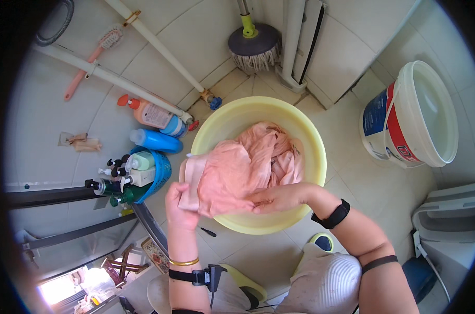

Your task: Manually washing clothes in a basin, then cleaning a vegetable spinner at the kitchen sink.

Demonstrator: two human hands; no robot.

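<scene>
Head view – both hands' fingers gripping pink cloth (232, 172), yellow basin (310, 152), white bucket (420, 115) nearby

Left hand (181, 201) raised, fingers clenched; right hand (279, 199) reaching leftward, fingers pinched; forearms converging.

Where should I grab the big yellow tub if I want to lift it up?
Probably by its rim, with one hand on each side. The yellow tub is round and wide, and its rim sticks out all the way around. The far-left and right parts of the rim are bare. The near edge is taken up by the pink cloth, the left hand and the right hand.
</scene>
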